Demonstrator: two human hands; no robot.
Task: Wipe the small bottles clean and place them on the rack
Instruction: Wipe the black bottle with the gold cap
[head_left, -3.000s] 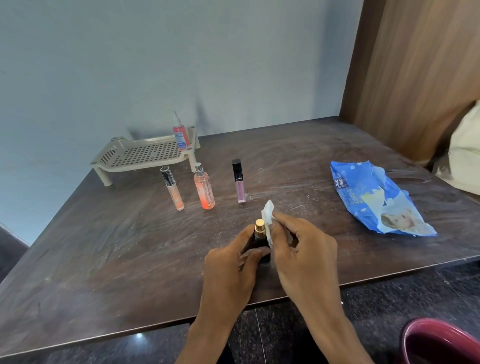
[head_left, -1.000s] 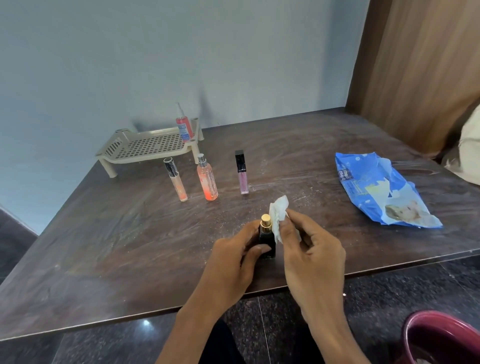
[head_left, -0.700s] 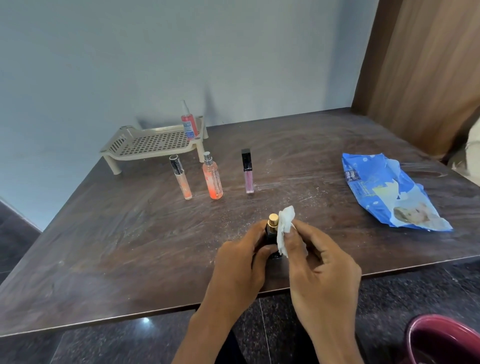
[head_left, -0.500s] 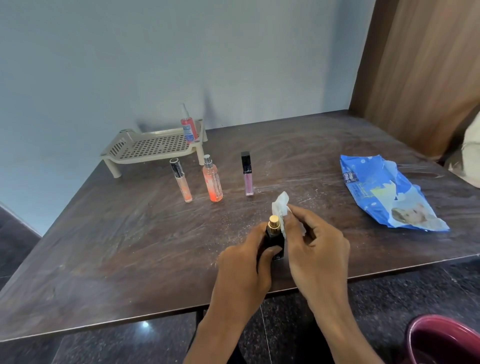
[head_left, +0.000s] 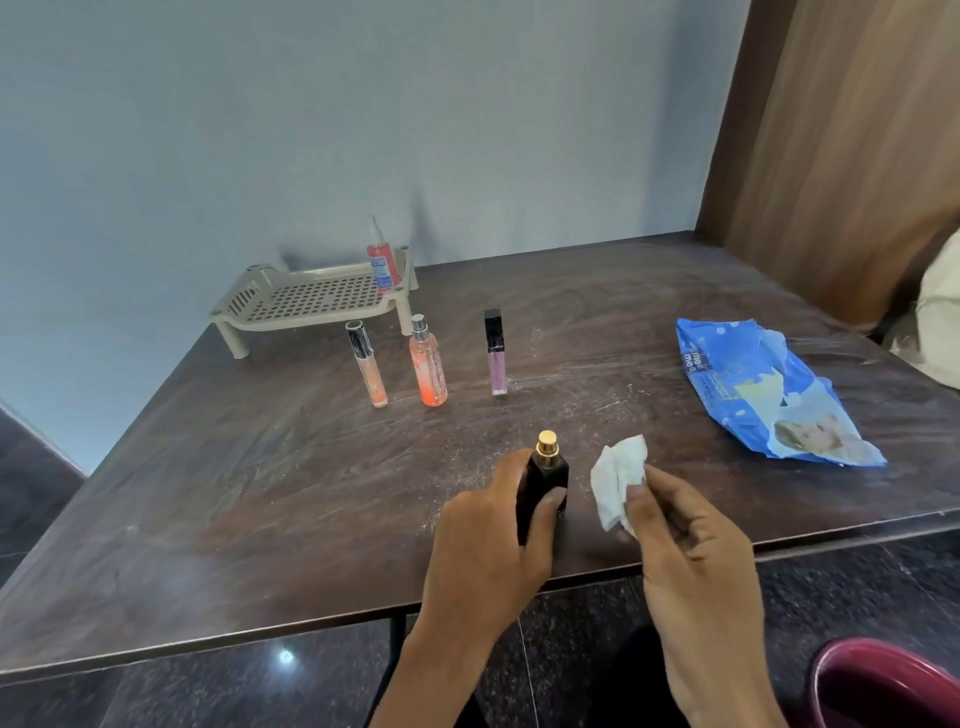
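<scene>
In the head view, the left hand (head_left: 488, 545) grips a small black square bottle with a gold cap (head_left: 545, 478), held upright near the front edge of the dark brown surface (head_left: 260, 493). The right hand (head_left: 696, 545), just beside the bottle and not touching it, pinches a crumpled white wipe (head_left: 615, 480). A beige perforated plastic rack (head_left: 311, 299) at the back holds one red spray bottle (head_left: 382, 260). The black bottle looks glossy.

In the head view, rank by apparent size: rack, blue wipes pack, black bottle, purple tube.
1. rack and blue wipes pack: alike, unranked
2. black bottle, though nearest the camera
3. purple tube
</scene>
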